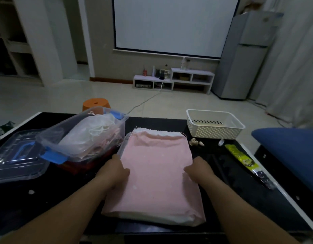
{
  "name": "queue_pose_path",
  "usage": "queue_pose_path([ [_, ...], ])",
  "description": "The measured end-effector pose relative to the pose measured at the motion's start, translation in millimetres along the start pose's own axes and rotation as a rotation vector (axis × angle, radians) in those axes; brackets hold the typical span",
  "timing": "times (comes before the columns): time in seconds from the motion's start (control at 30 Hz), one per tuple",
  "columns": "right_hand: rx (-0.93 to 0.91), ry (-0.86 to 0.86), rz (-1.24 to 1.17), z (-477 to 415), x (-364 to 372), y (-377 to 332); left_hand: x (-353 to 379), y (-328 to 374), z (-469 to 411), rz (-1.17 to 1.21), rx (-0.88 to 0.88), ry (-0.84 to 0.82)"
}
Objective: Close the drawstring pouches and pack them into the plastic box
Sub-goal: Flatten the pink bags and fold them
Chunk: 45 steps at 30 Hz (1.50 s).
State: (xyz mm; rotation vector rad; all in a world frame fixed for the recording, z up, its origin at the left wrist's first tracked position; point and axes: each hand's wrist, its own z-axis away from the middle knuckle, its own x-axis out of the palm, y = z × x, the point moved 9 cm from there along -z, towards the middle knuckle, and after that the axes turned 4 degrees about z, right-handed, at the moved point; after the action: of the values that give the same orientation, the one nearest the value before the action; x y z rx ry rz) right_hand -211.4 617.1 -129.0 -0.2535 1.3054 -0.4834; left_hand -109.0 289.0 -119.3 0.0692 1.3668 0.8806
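Observation:
A pink drawstring pouch (155, 175) with a white gathered top lies flat on the dark table, its mouth toward the far side. My left hand (115, 169) rests on the pouch's left edge, fingers on the fabric. My right hand (198, 169) rests on its right edge in the same way. Left of the pouch stands the clear plastic box (52, 140) with blue latches, tilted, with several pale pouches and cords heaped inside. Its clear lid (16, 161) with a blue handle lies further left.
A white perforated basket (214, 126) stands at the table's far right. Small shells (196, 142) and a green-yellow packet (243, 158) lie to the right of the pouch. A blue cushion (291, 152) is at the right edge. An orange stool (96, 103) stands beyond the table.

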Motion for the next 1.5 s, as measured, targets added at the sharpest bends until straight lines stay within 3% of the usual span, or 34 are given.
queue_pose_path([
  [0.17, -0.065, 0.012, -0.256, -0.2, -14.5, -7.7, -16.2, 6.2, 3.5, 0.341, 0.024, -0.028],
  [0.37, 0.088, -0.260, -0.251, 13.0, -18.5, 17.9, -5.1, -20.9, 26.2, 0.489, -0.196, -0.360],
  [0.5, 0.046, -0.220, -0.417, 0.0, -2.6, 5.0, 0.7, -13.2, 7.3, 0.653, -0.112, -0.278],
  [0.6, -0.017, -0.213, -0.329, -1.3, -0.2, -8.2, -0.6, -1.0, -5.0, 0.604, -0.048, -0.191],
  [0.67, 0.016, -0.326, -0.236, -0.8, 3.8, -2.3, 0.9, 0.1, -8.1, 0.525, -0.058, -0.234],
  [0.77, 0.061, -0.492, -0.407, -1.2, 10.0, 1.3, 6.8, -3.8, -11.9, 0.489, -0.095, -0.342],
  [0.9, 0.055, -0.324, -0.845, -27.1, 2.3, -9.4, 2.2, 8.5, -25.0, 0.783, -0.062, -0.242],
  [1.03, -0.006, -0.182, -0.842, -32.1, -12.1, -21.9, -0.6, 22.5, -29.2, 0.929, -0.063, -0.207],
  [1.23, 0.016, -0.257, -0.976, -27.7, -21.8, -26.2, -7.2, 36.5, -16.0, 0.823, -0.052, -0.307],
  [1.33, 0.024, -0.260, -0.873, -13.7, -22.6, -27.9, -5.2, 38.8, -10.8, 0.922, -0.085, -0.364],
  [1.5, -0.020, -0.303, -0.888, 0.9, -19.6, -41.4, -11.7, 47.8, -12.4, 1.020, -0.018, -0.277],
])
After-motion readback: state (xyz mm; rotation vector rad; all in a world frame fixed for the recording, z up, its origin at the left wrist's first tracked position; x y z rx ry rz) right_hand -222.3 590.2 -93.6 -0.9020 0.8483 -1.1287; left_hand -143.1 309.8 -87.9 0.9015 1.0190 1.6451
